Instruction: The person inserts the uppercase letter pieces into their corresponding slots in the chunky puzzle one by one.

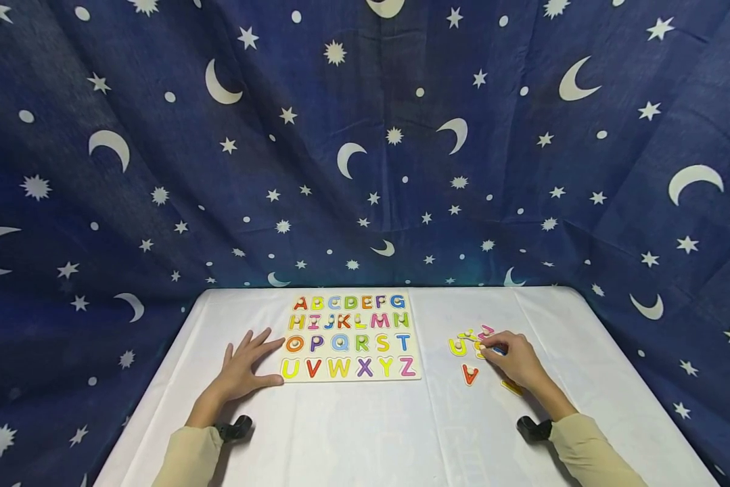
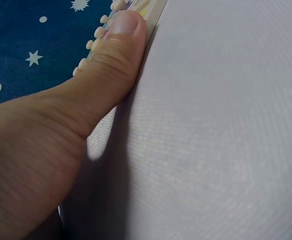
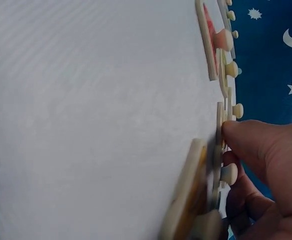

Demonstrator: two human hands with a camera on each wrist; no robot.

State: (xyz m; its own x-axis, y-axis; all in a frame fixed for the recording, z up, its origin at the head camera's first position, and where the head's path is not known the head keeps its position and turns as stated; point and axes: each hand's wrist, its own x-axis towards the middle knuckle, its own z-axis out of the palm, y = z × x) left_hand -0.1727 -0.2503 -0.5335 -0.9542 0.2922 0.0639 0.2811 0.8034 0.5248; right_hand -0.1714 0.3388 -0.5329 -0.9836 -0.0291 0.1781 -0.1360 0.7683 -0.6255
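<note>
My left hand (image 1: pixel 243 365) lies with fingers spread at the left edge of an alphabet puzzle board (image 1: pixel 351 380). Its index fingertip and thumb touch that edge; in the left wrist view the thumb (image 2: pixel 106 65) rests along the board's side. Many letters on the board carry small round knobs. Off to the right, my right hand (image 1: pixel 519 362) pinches a yellow letter piece (image 1: pixel 480 352) between thumb and fingers, partly covering it. Around that hand lie a yellow U (image 1: pixel 458 348), a red A (image 1: pixel 470 375), a pink letter (image 1: pixel 486 331) and another yellow piece (image 1: pixel 465 335).
A yellow piece (image 1: pixel 511 387) lies below the right hand, and a blue piece (image 1: pixel 499 350) shows partly under its fingers. White cloth (image 1: pixel 352 433) covers the table. Behind the table's far edge hangs a dark blue curtain (image 1: pixel 340 182) with moons and stars.
</note>
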